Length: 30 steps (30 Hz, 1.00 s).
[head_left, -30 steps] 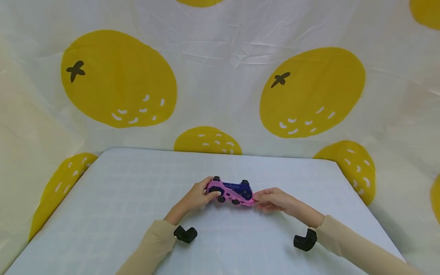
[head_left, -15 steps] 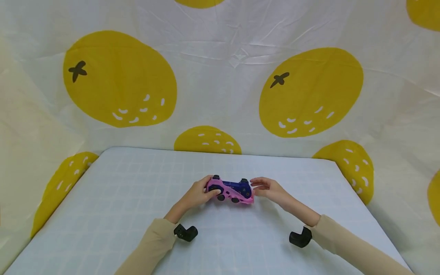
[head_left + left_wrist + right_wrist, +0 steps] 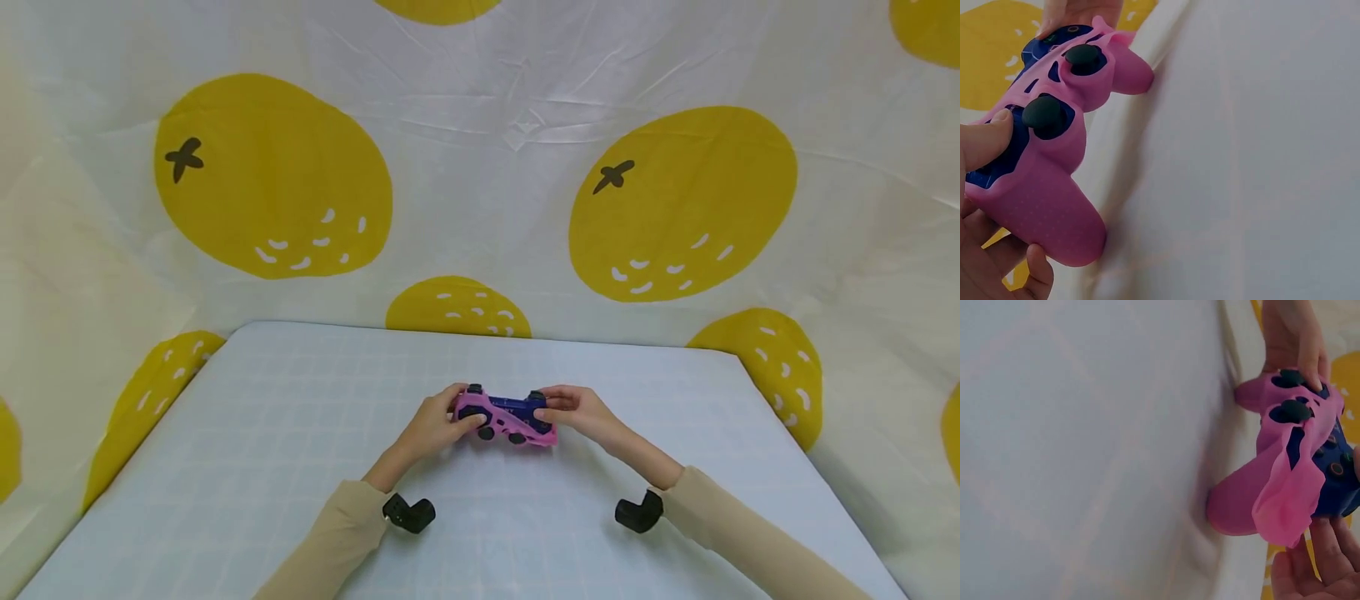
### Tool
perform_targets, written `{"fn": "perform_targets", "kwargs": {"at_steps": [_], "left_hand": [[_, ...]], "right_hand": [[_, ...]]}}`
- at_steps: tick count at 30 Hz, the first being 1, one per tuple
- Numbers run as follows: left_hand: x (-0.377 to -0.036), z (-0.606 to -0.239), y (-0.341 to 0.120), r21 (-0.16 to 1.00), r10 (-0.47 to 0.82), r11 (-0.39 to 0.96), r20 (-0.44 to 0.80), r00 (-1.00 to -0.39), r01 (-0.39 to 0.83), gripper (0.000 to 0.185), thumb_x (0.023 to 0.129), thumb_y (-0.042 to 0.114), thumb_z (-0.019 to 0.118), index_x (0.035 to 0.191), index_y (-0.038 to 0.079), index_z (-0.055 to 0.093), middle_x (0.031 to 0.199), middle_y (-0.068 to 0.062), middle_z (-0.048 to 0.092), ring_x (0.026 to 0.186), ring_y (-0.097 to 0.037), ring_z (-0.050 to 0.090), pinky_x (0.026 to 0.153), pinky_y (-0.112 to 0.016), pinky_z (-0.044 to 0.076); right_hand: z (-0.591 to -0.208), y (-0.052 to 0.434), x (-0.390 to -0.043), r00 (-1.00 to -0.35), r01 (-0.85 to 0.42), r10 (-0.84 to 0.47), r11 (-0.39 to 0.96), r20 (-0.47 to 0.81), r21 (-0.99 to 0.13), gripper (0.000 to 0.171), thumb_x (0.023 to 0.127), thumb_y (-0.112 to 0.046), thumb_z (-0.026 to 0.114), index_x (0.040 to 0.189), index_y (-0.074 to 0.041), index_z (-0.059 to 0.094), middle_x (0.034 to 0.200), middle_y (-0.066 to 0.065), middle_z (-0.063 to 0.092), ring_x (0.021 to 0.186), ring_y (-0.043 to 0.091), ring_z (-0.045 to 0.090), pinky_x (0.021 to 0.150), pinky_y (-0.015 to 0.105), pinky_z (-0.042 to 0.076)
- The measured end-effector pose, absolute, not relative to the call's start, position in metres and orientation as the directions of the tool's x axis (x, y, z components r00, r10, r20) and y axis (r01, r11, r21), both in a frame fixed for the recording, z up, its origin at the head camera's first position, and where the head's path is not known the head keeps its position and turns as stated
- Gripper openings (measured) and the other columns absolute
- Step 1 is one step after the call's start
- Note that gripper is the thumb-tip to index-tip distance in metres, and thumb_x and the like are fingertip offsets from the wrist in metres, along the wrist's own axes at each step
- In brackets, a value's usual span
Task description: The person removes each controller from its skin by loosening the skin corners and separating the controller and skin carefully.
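The left hand grips the pink-sleeved end of a blue game controller, thumb on its face. The right hand clasps the other end, at three o'clock, where the pink silicone cover hangs loose. The controller sits mid-table; an orange-print cloth hangs behind at twelve o'clock.

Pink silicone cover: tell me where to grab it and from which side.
Pinch the loose flap of the pink silicone cover at the controller end held by the right hand, coming from that side. There it hangs free of the blue body; the left hand grips the end where it looks snug.
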<state>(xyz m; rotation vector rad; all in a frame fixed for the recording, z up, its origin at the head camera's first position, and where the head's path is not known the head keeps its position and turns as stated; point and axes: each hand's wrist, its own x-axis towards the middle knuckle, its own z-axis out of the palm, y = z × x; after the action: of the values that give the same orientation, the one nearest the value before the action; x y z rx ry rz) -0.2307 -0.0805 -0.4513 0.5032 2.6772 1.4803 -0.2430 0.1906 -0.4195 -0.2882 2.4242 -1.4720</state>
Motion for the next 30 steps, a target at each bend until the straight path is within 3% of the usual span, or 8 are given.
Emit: {"fn": "perform_targets", "kwargs": {"at_steps": [11, 20, 30], "left_hand": [[-0.232, -0.437, -0.089, 0.797, 0.349, 0.488, 0.194, -0.917, 0.355, 0.057, 0.087, 0.028, 0.071, 0.136, 0.011, 0.049, 0.122, -0.010, 0.064, 0.107, -0.023, 0.061, 0.089, -0.042, 0.052], [-0.238, -0.410, -0.094, 0.646, 0.506, 0.511, 0.307, -0.806, 0.567, 0.036, 0.088, 0.024, 0.070, 0.120, 0.009, 0.065, 0.120, -0.005, 0.067, 0.118, -0.025, 0.059, 0.100, -0.047, 0.046], [-0.261, -0.386, -0.086, 0.599, 0.722, 0.523, 0.066, -0.689, 0.606, 0.032, 0.091, 0.022, 0.067, 0.119, 0.007, 0.067, 0.117, -0.005, 0.069, 0.116, -0.023, 0.059, 0.103, -0.046, 0.044]], "right_hand": [[-0.421, 0.192, -0.244, -0.933, -0.018, -0.321, 0.498, -0.165, -0.867, 0.057, 0.088, -0.029, 0.070, 0.131, 0.005, 0.054, 0.126, 0.021, 0.062, 0.116, 0.029, 0.060, 0.100, 0.045, 0.047], [-0.424, 0.190, -0.245, -0.928, 0.011, -0.323, 0.478, -0.188, -0.878, 0.057, 0.088, -0.026, 0.070, 0.132, 0.006, 0.052, 0.128, 0.022, 0.060, 0.119, 0.031, 0.058, 0.101, 0.046, 0.045], [-0.421, 0.191, -0.246, -0.925, 0.008, -0.326, 0.497, -0.195, -0.867, 0.057, 0.087, -0.028, 0.071, 0.131, 0.004, 0.053, 0.127, 0.022, 0.061, 0.119, 0.031, 0.059, 0.100, 0.045, 0.046]]}}
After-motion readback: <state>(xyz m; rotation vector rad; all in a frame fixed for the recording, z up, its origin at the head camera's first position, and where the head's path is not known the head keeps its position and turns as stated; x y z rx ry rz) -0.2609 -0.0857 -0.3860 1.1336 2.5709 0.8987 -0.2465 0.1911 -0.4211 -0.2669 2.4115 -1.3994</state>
